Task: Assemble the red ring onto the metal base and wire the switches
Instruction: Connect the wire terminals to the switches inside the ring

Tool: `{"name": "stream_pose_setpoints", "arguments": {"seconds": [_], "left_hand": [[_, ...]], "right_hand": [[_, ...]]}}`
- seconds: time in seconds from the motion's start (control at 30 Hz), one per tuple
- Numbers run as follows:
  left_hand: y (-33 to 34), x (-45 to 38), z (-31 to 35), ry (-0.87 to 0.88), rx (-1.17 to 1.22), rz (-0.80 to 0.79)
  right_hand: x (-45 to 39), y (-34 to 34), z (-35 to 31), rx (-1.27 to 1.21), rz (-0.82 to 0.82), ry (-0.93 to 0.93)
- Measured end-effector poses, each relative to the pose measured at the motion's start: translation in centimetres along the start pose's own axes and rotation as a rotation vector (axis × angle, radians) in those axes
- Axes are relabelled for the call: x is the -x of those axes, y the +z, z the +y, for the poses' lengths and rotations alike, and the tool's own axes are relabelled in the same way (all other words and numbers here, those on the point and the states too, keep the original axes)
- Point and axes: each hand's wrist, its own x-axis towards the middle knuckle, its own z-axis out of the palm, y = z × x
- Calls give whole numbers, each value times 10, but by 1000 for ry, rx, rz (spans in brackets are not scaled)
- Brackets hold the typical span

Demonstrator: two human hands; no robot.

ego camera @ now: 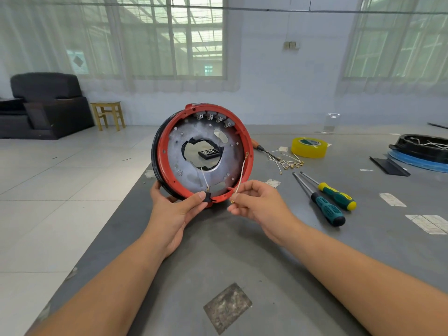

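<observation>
Left hand [178, 209] grips the bottom edge of the red ring [249, 151], thumb on a small black switch [208, 197] at the rim. Ring sits on the metal base [194, 144], the whole assembly held upright, tilted, just above the grey surface [242, 251]. Row of switches [213, 117] under the ring's top edge. Right hand [257, 202] pinches a thin white wire [241, 174] just beside the ring's lower right. To the right: two screwdrivers [324, 200], loose wires [288, 162], yellow tape roll [309, 147].
</observation>
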Motion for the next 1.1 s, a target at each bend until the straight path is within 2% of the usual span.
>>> {"name": "stream_pose_setpoints", "arguments": {"seconds": [0.17,0.6,0.93,1.1], "left_hand": [[0,-2,-1,-3,14,-5],[-1,-2,-3,10,-13,-33],[-4,-2,-6,27,-68,-45],[-4,-2,-6,20,-61,-38]], "right_hand": [[-15,12,-11,-108,-21,36],[-41,21,-27,90,24,44],[-36,15,-31,-118,-57,245],[-34,10,-33,-111,-43,234]]}}
